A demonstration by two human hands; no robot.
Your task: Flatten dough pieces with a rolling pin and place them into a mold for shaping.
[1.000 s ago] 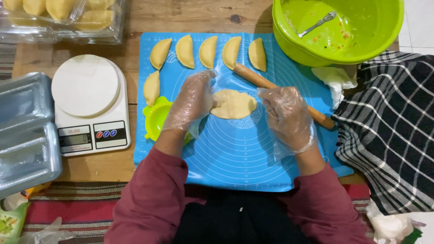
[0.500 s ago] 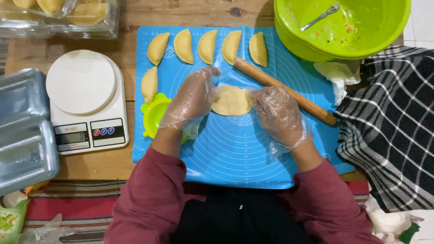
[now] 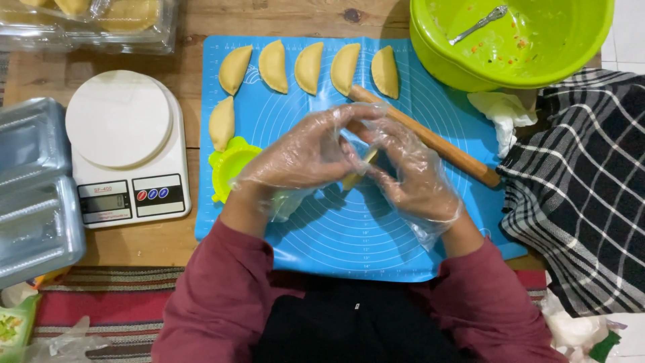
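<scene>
Soft, pale pastry dough [image 3: 357, 168], pinched between the gloved left hand [image 3: 306, 158] and right hand [image 3: 410, 175] above the blue silicone mat [image 3: 322, 235], at 7 o'clock of the rolling pin [image 3: 430, 138], probably tears easily, so support its edges.

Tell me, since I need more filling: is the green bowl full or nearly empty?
Nearly empty: the green bowl shows bare inner walls, scattered bits and a spoon.

Pale dough piece [image 3: 356, 171] mostly hidden, held above blue mat [image 3: 403, 242].
</scene>
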